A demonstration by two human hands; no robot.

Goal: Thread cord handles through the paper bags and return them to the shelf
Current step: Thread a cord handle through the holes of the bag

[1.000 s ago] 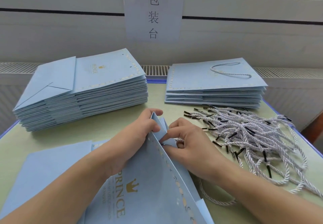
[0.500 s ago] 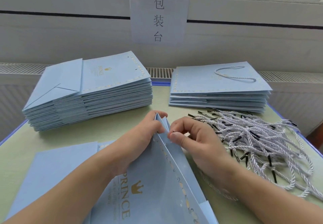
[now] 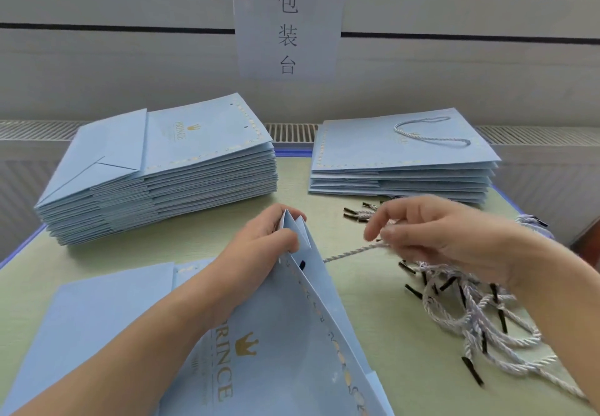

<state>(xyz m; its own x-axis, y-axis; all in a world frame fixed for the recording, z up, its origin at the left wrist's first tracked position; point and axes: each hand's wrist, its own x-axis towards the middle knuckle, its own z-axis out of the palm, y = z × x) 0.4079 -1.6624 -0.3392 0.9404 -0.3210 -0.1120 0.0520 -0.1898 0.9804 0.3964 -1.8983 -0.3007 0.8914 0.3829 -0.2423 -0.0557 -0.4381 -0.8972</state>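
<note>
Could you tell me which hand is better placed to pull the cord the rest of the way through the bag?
The right hand: it already pinches the twisted white cord, while the left hand grips the light blue paper bag.

Packing station: wall sign (image 3: pixel 288 26) "包装台", stacked paper bags (image 3: pixel 156 168), loose cords (image 3: pixel 480 311).

Bag (image 3: pixel 292 334): matt pale-blue paper, smooth, with shiny gold foil lettering and border; both stacks (image 3: pixel 156 172) (image 3: pixel 402 168) same paper. Cords (image 3: pixel 480 311): twisted white rope, rough weave, tipped with glossy black plastic ends. Bench (image 3: pixel 373 318): matt green top, faintly textured; sign (image 3: pixel 287 26) thin white paper, slightly creased.
</note>
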